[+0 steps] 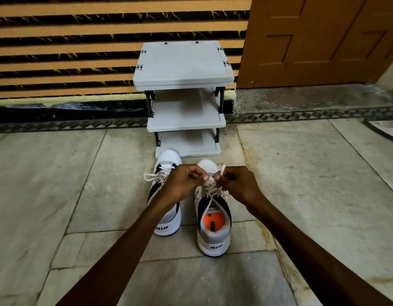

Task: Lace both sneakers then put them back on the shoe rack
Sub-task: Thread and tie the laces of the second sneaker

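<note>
Two white and black sneakers stand side by side on the stone floor, toes toward the rack. The right sneaker (pixel 213 230) shows an orange insole; its white lace (pixel 209 191) runs up through the eyelets. My left hand (pixel 182 182) and my right hand (pixel 237 184) meet above its tongue, each pinching a part of that lace. The left sneaker (pixel 168 219) is partly hidden under my left wrist, and its lace (pixel 154 176) lies in a loose loop over its toe side. The grey three-shelf shoe rack (pixel 184 120) stands just beyond the toes, with nothing on its shelves.
A striped orange and black wall (pixel 69 51) rises behind the rack, with a dark skirting (pixel 69 111) at its base. A brown wooden door (pixel 319 40) is at the back right. Pale stone floor tiles (pixel 312 184) spread out on both sides of the sneakers.
</note>
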### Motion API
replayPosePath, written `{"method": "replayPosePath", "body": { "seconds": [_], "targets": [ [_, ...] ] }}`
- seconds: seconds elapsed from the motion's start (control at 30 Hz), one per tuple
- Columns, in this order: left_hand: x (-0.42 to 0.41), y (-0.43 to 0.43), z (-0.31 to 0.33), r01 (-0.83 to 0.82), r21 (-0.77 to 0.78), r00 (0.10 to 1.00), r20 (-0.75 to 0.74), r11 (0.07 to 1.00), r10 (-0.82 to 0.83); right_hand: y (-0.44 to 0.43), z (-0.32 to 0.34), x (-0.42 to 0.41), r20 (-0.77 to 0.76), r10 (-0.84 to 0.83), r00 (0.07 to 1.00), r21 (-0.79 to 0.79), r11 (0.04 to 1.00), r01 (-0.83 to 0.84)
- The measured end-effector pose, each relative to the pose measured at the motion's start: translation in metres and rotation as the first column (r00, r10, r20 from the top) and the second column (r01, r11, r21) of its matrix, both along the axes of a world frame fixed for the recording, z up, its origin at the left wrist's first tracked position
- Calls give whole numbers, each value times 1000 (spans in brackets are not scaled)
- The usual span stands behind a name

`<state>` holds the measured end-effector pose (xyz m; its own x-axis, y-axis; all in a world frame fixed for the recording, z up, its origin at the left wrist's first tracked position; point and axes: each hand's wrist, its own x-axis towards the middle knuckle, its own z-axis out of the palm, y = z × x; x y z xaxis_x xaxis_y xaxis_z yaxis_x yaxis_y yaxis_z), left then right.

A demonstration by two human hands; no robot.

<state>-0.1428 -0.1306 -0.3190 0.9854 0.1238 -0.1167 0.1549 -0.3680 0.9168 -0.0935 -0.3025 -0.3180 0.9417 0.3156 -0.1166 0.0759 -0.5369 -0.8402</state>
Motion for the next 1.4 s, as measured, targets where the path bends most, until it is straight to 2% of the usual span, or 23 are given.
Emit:
{"method": "replayPosePath", "body": {
  "seconds": [0.17, 0.37, 0.53, 0.6, 0.73, 0.93, 1.1, 1.3, 1.4],
  "targets": [
    [-15, -14, -8, 85, 75, 992, -100, 994, -78, -2, 3, -1, -66, 17, 998, 33, 999, -14],
    [-16, -27, -14, -61, 93, 993, -90, 994, 70, -2, 7, -3, -54, 25, 998, 35, 999, -23],
    [-19, -26, -15, -32, 43, 994, -106, 999, 36, -6, 7, -1, -114, 8, 993, 71, 997, 0],
    [-18, -27, -16, -49, 122, 995, -81, 991, 59, -6, 7, 0, -138, -2, 990, 80, 997, 13],
    [-13, -32, -17, -62, 412, 995, -50, 909, 90, -4, 7, 1, -148, -22, 989, 79, 996, 34],
    [-9, -36, -23, -88, 539, 996, 25, 837, 89, -4, 4, 2, -126, -22, 992, 97, 995, 34],
    [-3, -37, -26, -136, 429, 989, 111, 893, 97, -4, 0, 3, -100, -11, 995, 95, 995, 21],
    [1, -36, -25, -58, 305, 995, 97, 951, 29, -7, -1, 4, -94, -23, 995, 102, 994, 33],
    [1, -36, -25, -78, 353, 991, 127, 932, 35, -7, -2, 3, -101, -15, 995, 106, 994, 26]
  ]
}}
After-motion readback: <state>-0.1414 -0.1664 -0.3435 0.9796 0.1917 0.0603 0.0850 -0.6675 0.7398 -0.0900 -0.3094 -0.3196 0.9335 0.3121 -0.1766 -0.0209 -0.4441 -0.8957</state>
